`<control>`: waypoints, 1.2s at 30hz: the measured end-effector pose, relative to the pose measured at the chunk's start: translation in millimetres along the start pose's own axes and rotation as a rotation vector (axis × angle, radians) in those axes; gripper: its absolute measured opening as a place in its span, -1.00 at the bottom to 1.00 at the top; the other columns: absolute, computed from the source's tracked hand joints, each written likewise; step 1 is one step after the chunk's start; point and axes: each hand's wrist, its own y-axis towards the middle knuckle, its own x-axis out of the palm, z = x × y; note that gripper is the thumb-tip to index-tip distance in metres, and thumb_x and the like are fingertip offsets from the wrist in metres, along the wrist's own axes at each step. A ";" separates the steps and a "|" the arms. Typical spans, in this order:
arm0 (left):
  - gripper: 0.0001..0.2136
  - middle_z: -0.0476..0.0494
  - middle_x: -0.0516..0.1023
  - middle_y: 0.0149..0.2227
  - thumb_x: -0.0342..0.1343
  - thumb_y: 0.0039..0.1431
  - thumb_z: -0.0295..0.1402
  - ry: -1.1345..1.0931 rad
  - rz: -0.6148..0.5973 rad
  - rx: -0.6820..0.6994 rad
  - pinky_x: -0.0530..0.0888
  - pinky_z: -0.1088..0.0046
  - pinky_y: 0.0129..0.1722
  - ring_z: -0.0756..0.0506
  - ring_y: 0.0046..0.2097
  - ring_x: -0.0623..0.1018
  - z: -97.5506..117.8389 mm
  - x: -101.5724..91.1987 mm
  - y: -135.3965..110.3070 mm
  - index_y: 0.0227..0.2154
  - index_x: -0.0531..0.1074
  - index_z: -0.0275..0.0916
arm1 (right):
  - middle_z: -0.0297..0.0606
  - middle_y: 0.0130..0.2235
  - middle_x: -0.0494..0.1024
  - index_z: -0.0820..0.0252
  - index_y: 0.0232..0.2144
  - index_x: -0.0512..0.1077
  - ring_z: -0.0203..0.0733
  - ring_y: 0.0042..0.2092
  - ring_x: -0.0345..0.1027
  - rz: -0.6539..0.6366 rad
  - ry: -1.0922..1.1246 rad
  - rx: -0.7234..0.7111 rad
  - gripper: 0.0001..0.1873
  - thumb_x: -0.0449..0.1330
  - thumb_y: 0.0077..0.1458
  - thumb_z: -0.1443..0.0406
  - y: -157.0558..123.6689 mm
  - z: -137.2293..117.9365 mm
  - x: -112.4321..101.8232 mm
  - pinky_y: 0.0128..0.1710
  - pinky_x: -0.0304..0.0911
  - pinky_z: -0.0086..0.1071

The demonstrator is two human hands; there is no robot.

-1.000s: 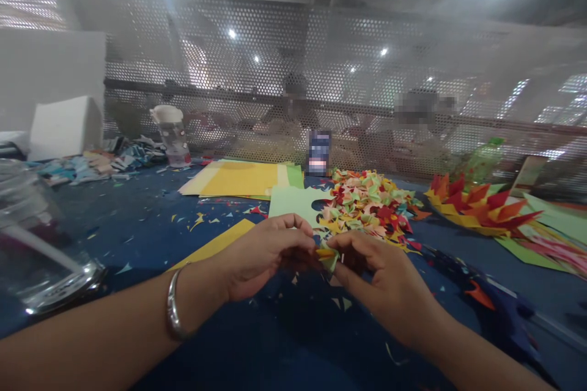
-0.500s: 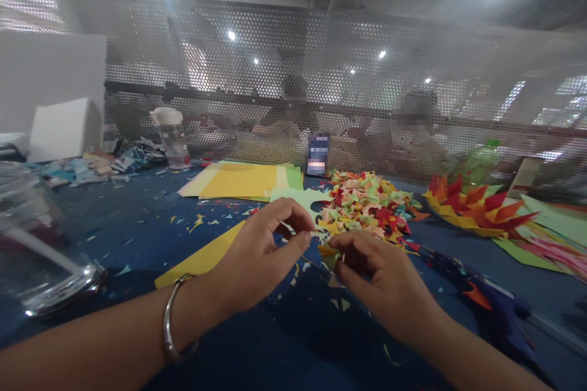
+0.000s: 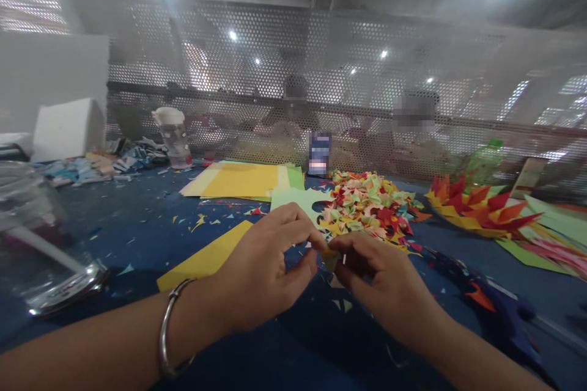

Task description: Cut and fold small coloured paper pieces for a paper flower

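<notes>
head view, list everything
folded paper: one, yellow-green, centre
paper cutouts: many, multicoloured, centre
paper sheets: several, yellow/green, centre
glue gun: one, blue, right
paper ornament: one, multicoloured, right
container: one, clear, left
tumbler: one, clear, left
bottle: one, greenish, right
phone: one, dark, centre
paper scraps: many, bluish, left
block: one, white, left
tabletop: one, blue, below
perforated screen: one, grey, behind
people: count unclear, behind screen
bangle: one, silver, left
left hand: one, centre
right hand: one, centre
</notes>
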 end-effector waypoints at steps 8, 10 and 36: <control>-0.86 -0.09 0.40 -0.31 0.03 0.10 -0.47 0.031 -0.020 -0.017 0.32 0.41 -0.24 -0.08 -0.24 0.40 -0.9 0.9 -0.7 -0.31 0.45 -0.18 | -0.35 -0.42 0.45 0.11 -0.30 0.39 -0.29 -0.44 0.31 -0.012 0.022 -0.008 -0.83 0.06 0.03 0.41 0.2 2.0 1.2 -0.46 0.19 -0.41; -0.86 -0.09 0.40 -0.30 0.02 0.10 -0.47 0.036 -0.033 -0.031 0.32 0.41 -0.24 -0.07 -0.24 0.40 -1.3 0.7 0.1 -0.31 0.44 -0.18 | -0.36 -0.42 0.44 0.11 -0.31 0.38 -0.30 -0.45 0.30 -0.020 0.024 -0.005 -0.83 0.06 0.04 0.41 0.5 2.4 1.7 -0.46 0.18 -0.42; -0.91 -0.01 0.48 -0.44 0.10 0.02 -0.38 -0.560 -0.190 -0.443 0.32 0.49 -0.41 0.00 -0.42 0.43 -16.4 13.3 2.5 -0.36 0.38 -0.17 | -0.39 -0.45 0.43 0.11 -0.32 0.38 -0.32 -0.48 0.23 -0.050 0.008 -0.006 -0.85 0.08 0.04 0.41 0.3 0.0 1.0 -0.49 0.14 -0.41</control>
